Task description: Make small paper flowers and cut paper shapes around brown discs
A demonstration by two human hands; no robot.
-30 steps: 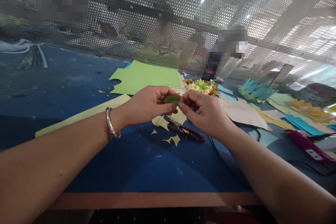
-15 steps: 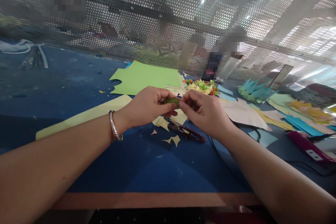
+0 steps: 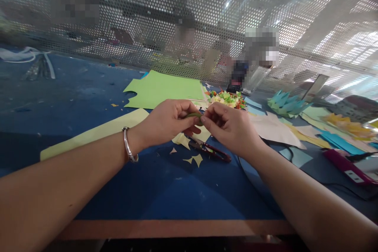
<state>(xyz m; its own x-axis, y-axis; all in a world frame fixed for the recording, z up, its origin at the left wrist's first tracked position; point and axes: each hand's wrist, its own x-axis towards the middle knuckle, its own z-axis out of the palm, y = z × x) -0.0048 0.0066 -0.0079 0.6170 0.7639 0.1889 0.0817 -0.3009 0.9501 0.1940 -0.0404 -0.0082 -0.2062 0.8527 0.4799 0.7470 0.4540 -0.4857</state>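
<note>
A small folded piece of green paper (image 3: 193,115) is pinched between both hands above the blue table. My left hand (image 3: 169,120), with a silver bangle at its wrist, grips the paper's left end between thumb and fingers. The right end is between the thumb and forefinger of my right hand (image 3: 232,126). Under the hands lies a pair of scissors (image 3: 214,151) with dark red handles, its blades partly covered by my fingers and paper. Pale yellow paper scraps (image 3: 197,160) are beside the scissors.
A large green sheet (image 3: 165,88) and a pale yellow sheet (image 3: 97,132) lie to the left. Behind my right hand is a pile of small paper pieces (image 3: 227,98). Rightward are a blue paper flower (image 3: 285,104), paper sheets and a purple power strip (image 3: 348,167). A perforated screen (image 3: 153,19) backs the table.
The green paper between my fingers has tilted and now shows a narrower face. Both hands stay almost in the same place, still pinching it.
</note>
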